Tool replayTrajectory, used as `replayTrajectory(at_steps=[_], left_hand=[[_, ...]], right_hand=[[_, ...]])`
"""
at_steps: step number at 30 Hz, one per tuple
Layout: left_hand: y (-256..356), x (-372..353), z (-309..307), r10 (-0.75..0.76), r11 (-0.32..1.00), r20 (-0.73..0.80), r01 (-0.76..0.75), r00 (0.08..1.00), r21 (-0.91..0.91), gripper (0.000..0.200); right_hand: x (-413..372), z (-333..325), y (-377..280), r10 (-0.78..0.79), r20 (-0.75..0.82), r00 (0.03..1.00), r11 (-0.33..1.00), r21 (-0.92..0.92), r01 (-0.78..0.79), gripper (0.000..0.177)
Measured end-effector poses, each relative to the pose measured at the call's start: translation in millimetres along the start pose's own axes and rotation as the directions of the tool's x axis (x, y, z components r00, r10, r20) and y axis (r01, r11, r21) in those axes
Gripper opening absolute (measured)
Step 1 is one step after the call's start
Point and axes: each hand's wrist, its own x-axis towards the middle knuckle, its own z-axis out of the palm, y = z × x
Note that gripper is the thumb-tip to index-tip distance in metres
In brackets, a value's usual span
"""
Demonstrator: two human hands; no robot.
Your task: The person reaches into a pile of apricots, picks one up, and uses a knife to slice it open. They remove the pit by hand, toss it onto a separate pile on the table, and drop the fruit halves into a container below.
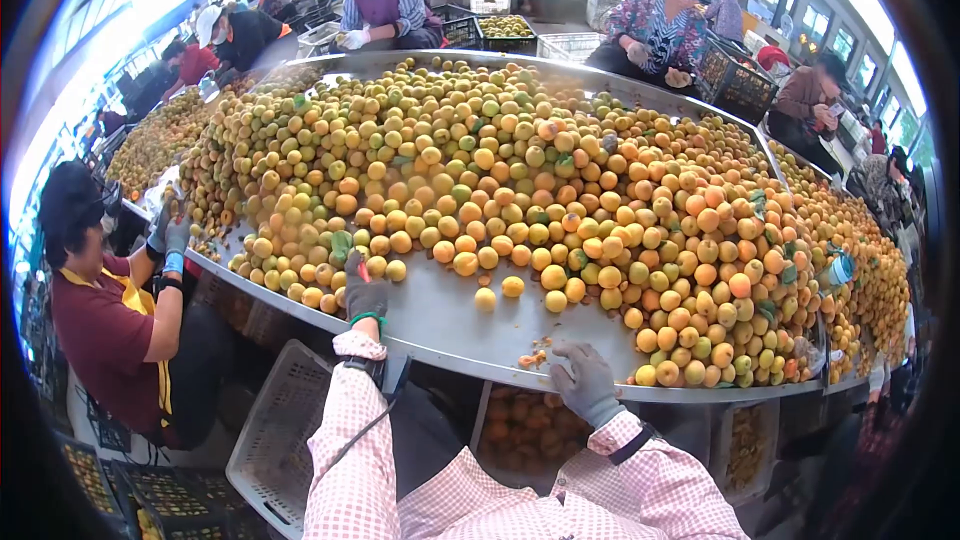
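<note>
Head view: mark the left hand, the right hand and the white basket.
left hand (365, 294), head view, back of the dark glove.
right hand (585, 383), head view, back of the grey glove.
white basket (270, 432), head view, mesh side wall.

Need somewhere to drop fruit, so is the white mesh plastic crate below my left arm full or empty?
Empty, as far as shows: the white mesh plastic crate has bare walls and floor, no fruit visible inside.
</note>
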Motion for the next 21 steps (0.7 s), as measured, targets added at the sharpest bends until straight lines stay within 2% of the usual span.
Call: replayTrajectory(at_steps=[1, 2, 3, 4, 5, 6, 7, 8, 9, 10, 11, 12, 13, 14, 16, 17, 18, 20, 21], left_hand=[[27.2, -1.5, -21.2, -0.256, 0.887, 0.16, 0.298, 0.953, -0.354, 0.068], [62.9, -3.9, -46.5, -0.409, 0.575, 0.397, 0.57, 0.821, -0.587, 0.068], [98.2, -9.2, -65.0, -0.424, 0.341, 0.406, 0.558, 0.81, -0.757, 0.071], [118.7, -11.6, -81.8, -0.349, 0.25, 0.463, 0.557, 0.815, -0.792, 0.07], [137.1, -16.5, -94.7, -0.278, 0.188, 0.484, 0.541, 0.829, -0.819, 0.07], [153.5, -25.1, -105.4, -0.208, 0.123, 0.5, 0.53, 0.841, -0.839, 0.071], [168.3, -35.0, -114.1, -0.129, 0.11, 0.54, 0.553, 0.832, -0.826, 0.071], [183.8, -46.2, -121.7, -0.048, 0.099, 0.576, 0.578, 0.816, -0.81, 0.072], [202.5, -59.2, -129.2, -0.037, 0.07, 0.637, 0.637, 0.77, -0.767, 0.074], [215.9, -72.0, -134.5, 0.019, 0.049, 0.709, 0.708, 0.705, -0.705, 0.076], [227.0, -86.0, -136.4, 0.099, 0.142, 0.724, 0.71, 0.683, -0.689, 0.071], [232.1, -99.1, -138.3, 0.14, 0.152, 0.788, 0.773, 0.599, -0.615, 0.074], [239.2, -108.8, -140.5, 0.216, 0.2, 0.817, 0.795, 0.535, -0.573, 0.07], [244.3, -118.0, -141.1, 0.287, 0.251, 0.841, 0.811, 0.458, -0.528, 0.067], [242.2, -141.1, -130.8, 0.312, 0.287, 0.854, 0.815, 0.416, -0.502, 0.065], [242.3, -148.7, -126.3, 0.327, 0.321, 0.865, 0.816, 0.381, -0.48, 0.064], [249.2, -151.0, -128.6, 0.338, 0.326, 0.868, 0.819, 0.364, -0.471, 0.064], [265.1, -156.9, -137.8, 0.324, 0.147, 0.929, 0.96, 0.18, -0.238, 0.061], [270.2, -168.7, -126.8, 0.333, 0.071, 0.92, 0.967, 0.207, -0.244, 0.058]], right_hand=[[0.9, -0.1, 1.7, 0.008, -0.011, 1.0, 1.0, 0.0, -0.008, 0.032], [2.4, 1.1, 4.3, 0.04, 0.036, 0.999, 0.999, 0.016, -0.041, 0.031], [3.5, 1.7, 6.1, 0.068, 0.085, 0.994, 0.997, 0.03, -0.07, 0.03], [5.4, 3.6, 4.6, 0.069, 0.076, 0.995, 0.997, 0.029, -0.071, 0.03], [8.5, 7.7, -0.1, 0.146, 0.128, 0.981, 0.903, 0.389, -0.185, 0.034], [10.6, 12.0, -6.1, 0.194, 0.206, 0.959, 0.67, 0.686, -0.283, 0.038], [16.2, 9.9, -18.0, 0.197, 0.202, 0.959, 0.667, 0.69, -0.282, 0.038], [26.4, 1.9, -34.4, 0.21, 0.309, 0.928, 0.481, 0.793, -0.373, 0.043], [33.3, -1.6, -45.9, 0.194, 0.413, 0.89, 0.273, 0.849, -0.453, 0.048], [36.4, 3.1, -49.4, 0.196, 0.406, 0.893, 0.266, 0.854, -0.447, 0.048], [40.0, 9.3, -50.0, 0.108, 0.409, 0.906, 0.097, 0.903, -0.419, 0.052], [43.2, 12.7, -52.1, 0.019, 0.392, 0.92, -0.076, 0.918, -0.39, 0.057], [42.8, 7.8, -60.7, 0.0, 0.376, 0.927, -0.145, 0.917, -0.372, 0.045], [37.2, 4.5, -60.6, 0.01, 0.368, 0.93, -0.15, 0.92, -0.362, 0.045], [23.6, -2.8, -56.0, 0.043, 0.411, 0.911, -0.029, 0.912, -0.41, 0.03], [16.0, -9.9, -54.3, 0.076, 0.408, 0.91, -0.075, 0.912, -0.403, 0.021], [8.7, -14.6, -48.4, 0.092, 0.399, 0.912, -0.079, 0.916, -0.393, 0.021], [-9.7, -24.4, -34.7, 0.046, 0.324, 0.945, -0.095, 0.943, -0.319, 0.021], [-15.7, -31.7, -29.1, -0.025, 0.303, 0.953, -0.064, 0.95, -0.304, 0.021]])
